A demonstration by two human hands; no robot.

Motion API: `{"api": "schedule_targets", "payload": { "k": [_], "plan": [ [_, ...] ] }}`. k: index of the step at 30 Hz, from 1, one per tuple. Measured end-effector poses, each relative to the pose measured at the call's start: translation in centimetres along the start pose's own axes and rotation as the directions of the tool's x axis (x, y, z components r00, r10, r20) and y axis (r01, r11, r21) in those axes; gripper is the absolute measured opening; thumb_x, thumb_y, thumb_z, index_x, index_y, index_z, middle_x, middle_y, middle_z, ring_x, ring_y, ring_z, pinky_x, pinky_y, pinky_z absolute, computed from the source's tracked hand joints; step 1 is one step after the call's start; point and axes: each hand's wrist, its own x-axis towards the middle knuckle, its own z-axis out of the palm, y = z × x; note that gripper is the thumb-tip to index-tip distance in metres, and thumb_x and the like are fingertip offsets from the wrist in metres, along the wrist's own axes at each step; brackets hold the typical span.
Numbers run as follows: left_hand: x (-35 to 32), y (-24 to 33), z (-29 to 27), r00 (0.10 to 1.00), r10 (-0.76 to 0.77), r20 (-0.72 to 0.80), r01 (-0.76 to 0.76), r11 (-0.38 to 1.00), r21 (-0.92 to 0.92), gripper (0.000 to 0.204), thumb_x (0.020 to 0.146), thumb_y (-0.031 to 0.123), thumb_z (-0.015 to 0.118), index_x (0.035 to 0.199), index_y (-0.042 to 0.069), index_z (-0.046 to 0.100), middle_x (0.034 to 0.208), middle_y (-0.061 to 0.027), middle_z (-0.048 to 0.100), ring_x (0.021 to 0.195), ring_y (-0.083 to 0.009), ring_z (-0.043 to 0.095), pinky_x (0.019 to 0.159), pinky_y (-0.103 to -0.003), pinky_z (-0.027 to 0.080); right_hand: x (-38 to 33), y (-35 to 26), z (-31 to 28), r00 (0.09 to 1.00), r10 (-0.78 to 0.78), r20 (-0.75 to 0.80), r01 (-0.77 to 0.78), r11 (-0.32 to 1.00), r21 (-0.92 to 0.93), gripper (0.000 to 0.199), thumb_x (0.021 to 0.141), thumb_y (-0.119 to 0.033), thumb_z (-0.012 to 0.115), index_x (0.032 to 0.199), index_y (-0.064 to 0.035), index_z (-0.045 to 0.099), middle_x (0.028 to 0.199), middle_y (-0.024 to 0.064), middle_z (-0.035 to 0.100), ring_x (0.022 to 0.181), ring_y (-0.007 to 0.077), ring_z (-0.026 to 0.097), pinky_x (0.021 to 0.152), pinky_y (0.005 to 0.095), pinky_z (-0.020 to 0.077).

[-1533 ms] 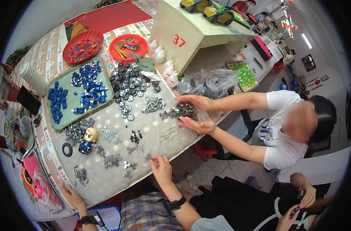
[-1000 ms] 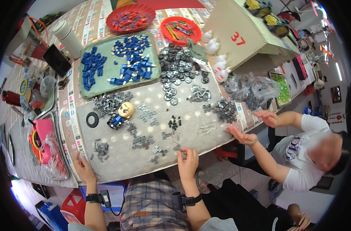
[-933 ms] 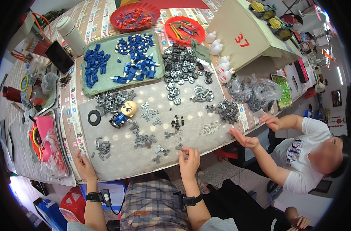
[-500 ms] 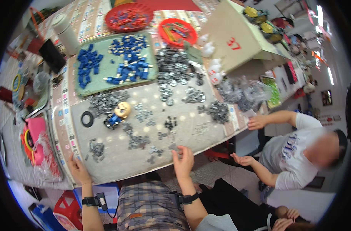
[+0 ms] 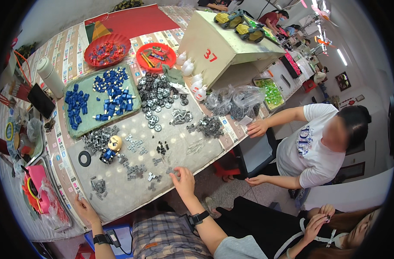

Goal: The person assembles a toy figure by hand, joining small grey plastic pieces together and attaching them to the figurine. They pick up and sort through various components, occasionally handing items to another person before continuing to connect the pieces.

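My left hand (image 5: 86,210) rests at the front left edge of the table, fingers loosely stretched, nothing in them. At the front edge further right, my right hand (image 5: 184,182) has its thumb and fingers apart and holds nothing visible. Beside its fingertips lie small light-grey plastic pieces (image 5: 153,176). A pile of grey pieces (image 5: 136,172) lies left of them, and small grey bars (image 5: 98,188) are nearer my left hand. Farther in stands a round-headed toy figure (image 5: 115,143) in blue, next to a black ring (image 5: 84,158). Small black parts (image 5: 162,148) and thin pins (image 5: 197,146) lie beyond my right hand.
A green tray (image 5: 71,133) of blue figure parts, black wheels (image 5: 155,93), red dishes (image 5: 127,43) (image 5: 174,54) and a cream box (image 5: 201,39) stand farther back. A pink container (image 5: 37,181) is at left. A person (image 5: 309,144) carries a dark bin (image 5: 259,155) at right; another sits nearby.
The view has swung so the table sits further left and lower. The person at right has turned, and a dark bin now shows between their hands. Both my hands stay by the table's front edge.
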Motion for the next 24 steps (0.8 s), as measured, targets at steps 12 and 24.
{"api": "schedule_targets", "payload": {
  "k": [12, 24],
  "plan": [
    [-0.3, 0.9, 0.2, 0.999, -0.045, -0.017, 0.045, 0.999, -0.018, 0.026, 0.085, 0.007, 0.048, 0.11, 0.003, 0.052, 0.062, 0.0027, 0.032, 0.053, -0.0071, 0.03, 0.048, -0.022, 0.028, -0.1, 0.4, 0.0, 1.0, -0.017, 0.012, 0.018, 0.999, -0.037, 0.026, 0.072, -0.028, 0.065, 0.085, -0.0079, 0.055, 0.072, 0.0065, 0.053, 0.068, 0.0241, 0.052, 0.064, 0.0371, 0.0404],
    [0.5, -0.2, 0.0, 0.996, -0.03, -0.079, 0.038, 0.994, 0.101, 0.027, 0.08, 0.009, 0.053, 0.106, 0.006, 0.054, 0.06, -0.0047, 0.044, 0.055, -0.0177, 0.042, 0.053, -0.032, 0.035, 0.4, 0.5, 0.4, 0.992, 0.022, 0.128, -0.014, 0.998, -0.058, 0.03, 0.073, -0.031, 0.064, 0.089, -0.008, 0.054, 0.072, 0.0076, 0.052, 0.07, 0.0261, 0.052, 0.062, 0.0379, 0.0409]
  ]
}}
